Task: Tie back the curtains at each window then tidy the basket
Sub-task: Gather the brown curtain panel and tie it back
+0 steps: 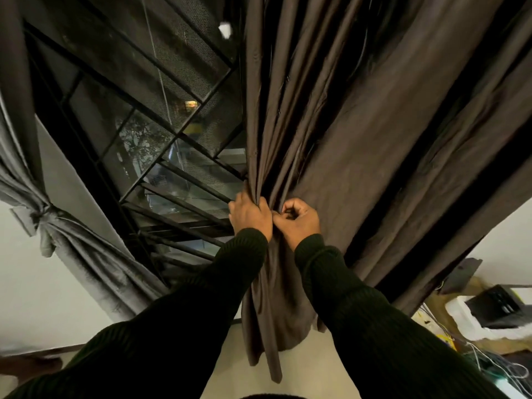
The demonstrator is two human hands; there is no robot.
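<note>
Brown curtain (345,139) at window (161,133) is bunched, untied, by left hand (250,215) and right hand (299,218), both gripping its folds; grey curtain (66,237) is tied; basket unseen.

You see the dark brown pleated fabric curtain (359,133) hanging bunched at mid-height, its lower tail loose; the grey velvety curtain (72,254) at left hangs tied back with a knot.

the window (149,133) lies between two curtains: a tied curtain (43,226) on the left, a loose curtain (359,139) on the right, both hands on its gathered edge; a cluttered table (472,321) sits at far right.
</note>
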